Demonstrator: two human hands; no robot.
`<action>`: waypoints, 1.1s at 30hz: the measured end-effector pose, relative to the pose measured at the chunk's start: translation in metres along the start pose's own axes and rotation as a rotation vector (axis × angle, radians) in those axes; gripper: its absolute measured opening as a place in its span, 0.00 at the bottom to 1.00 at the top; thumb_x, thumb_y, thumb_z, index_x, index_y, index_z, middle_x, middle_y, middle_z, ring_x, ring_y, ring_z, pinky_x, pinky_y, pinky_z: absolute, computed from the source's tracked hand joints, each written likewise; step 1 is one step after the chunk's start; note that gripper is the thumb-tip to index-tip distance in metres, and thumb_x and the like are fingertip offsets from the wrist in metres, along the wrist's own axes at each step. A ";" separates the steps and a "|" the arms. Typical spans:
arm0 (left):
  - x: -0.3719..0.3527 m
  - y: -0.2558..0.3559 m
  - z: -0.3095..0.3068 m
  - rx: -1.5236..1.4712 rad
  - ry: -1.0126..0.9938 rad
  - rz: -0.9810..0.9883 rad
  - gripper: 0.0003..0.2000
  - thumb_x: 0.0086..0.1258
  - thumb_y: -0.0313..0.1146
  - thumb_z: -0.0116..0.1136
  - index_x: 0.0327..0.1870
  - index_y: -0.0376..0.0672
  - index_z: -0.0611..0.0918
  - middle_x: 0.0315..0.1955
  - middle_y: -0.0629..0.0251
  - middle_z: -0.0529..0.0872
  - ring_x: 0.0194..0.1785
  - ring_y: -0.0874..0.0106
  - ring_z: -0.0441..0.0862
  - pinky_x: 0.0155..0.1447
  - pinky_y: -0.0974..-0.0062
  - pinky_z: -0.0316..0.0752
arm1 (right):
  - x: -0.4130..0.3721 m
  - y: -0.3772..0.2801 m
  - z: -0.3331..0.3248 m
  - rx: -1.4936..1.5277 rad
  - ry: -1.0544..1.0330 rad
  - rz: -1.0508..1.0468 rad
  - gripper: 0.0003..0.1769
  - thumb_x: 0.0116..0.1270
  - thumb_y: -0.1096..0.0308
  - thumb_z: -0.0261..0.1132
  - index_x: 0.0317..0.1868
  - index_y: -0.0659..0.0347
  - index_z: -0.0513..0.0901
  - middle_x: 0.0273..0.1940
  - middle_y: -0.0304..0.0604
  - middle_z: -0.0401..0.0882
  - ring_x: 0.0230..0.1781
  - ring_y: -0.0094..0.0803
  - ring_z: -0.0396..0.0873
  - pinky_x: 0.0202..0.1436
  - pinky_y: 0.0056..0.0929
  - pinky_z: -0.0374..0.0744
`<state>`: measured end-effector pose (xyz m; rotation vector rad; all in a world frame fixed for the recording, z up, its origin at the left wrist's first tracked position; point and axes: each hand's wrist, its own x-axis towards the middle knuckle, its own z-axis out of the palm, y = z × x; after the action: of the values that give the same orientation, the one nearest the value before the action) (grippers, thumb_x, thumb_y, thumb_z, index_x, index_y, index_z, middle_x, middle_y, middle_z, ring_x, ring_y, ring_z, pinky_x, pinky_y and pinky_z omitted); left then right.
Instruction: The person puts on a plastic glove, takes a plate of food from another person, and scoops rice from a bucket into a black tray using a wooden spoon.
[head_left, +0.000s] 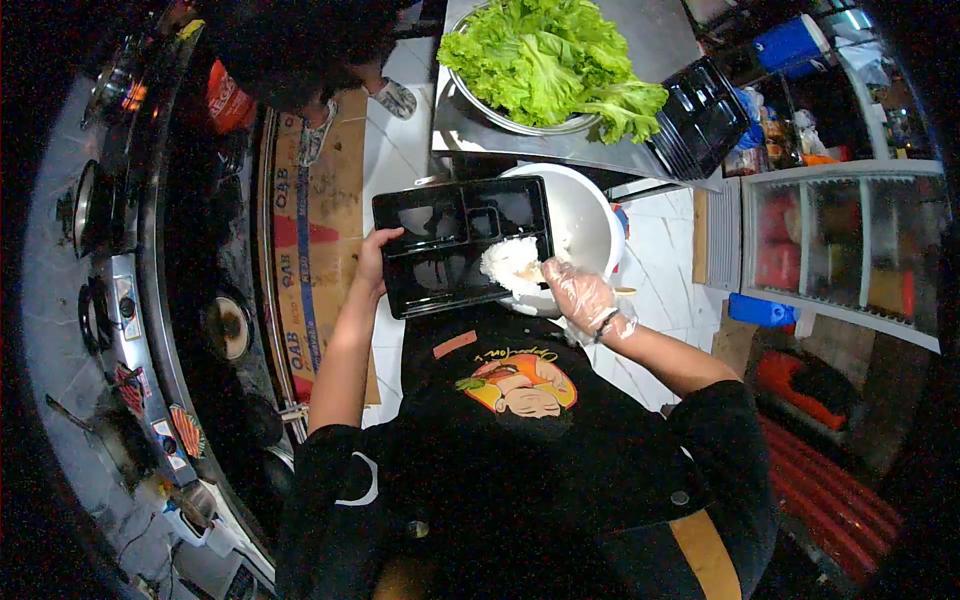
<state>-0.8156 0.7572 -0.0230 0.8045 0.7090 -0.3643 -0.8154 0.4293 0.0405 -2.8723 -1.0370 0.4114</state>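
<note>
- A person's left hand (375,262), bare, grips the left rim of a black compartment tray (440,270), thumb over the top edge and fingers under it, holding the tray roughly level in front of the chest.
- The right hand (578,292), in a clear plastic glove, sits at the tray's near right corner. Its fingers curl down onto a mound of white rice (510,262); whether they pinch the rice or only press on it cannot be told.
- The rice lies in the compartment at that near right corner and touches the gloved fingertips. It is well apart from the bare hand on the opposite rim.
- Directly beneath the tray, showing past its right side, stands a white tub (585,215); the tray hides what is in it.
- Beyond the tray, a steel table (660,40) carries a metal bowl (500,115) heaped with green lettuce (545,60).
- Just right of the bowl, at the table's edge, a stack of black trays (700,115) leans tilted.
- Left of the held tray, flattened cardboard (320,200) covers the floor beside a stove (110,250).
- Far right of the tray stands a glass-fronted cabinet (840,240).
</note>
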 end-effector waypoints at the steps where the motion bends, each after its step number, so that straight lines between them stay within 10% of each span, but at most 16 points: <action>1: 0.002 -0.002 -0.003 -0.027 -0.034 -0.019 0.11 0.56 0.33 0.53 0.40 0.41 0.74 0.28 0.64 0.80 0.31 0.68 0.80 0.36 0.69 0.78 | -0.002 0.000 -0.005 0.001 -0.002 -0.001 0.09 0.63 0.70 0.46 0.41 0.65 0.68 0.27 0.50 0.78 0.27 0.42 0.80 0.24 0.35 0.77; 9: 0.013 -0.016 -0.018 -0.022 0.018 -0.004 0.11 0.55 0.32 0.54 0.39 0.42 0.74 0.29 0.63 0.79 0.31 0.69 0.79 0.36 0.70 0.77 | 0.008 -0.006 -0.024 0.042 0.166 -0.026 0.11 0.63 0.68 0.46 0.43 0.63 0.69 0.24 0.48 0.78 0.26 0.41 0.80 0.25 0.36 0.77; 33: 0.003 -0.007 0.004 -0.017 0.051 -0.052 0.08 0.54 0.32 0.54 0.33 0.40 0.76 0.28 0.62 0.79 0.32 0.68 0.79 0.38 0.70 0.76 | -0.019 -0.016 -0.038 0.168 -0.189 0.183 0.16 0.67 0.66 0.41 0.50 0.64 0.68 0.27 0.54 0.78 0.27 0.49 0.78 0.27 0.44 0.75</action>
<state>-0.8155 0.7497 -0.0267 0.7828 0.7810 -0.3857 -0.8292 0.4306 0.0836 -2.8271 -0.7219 0.7566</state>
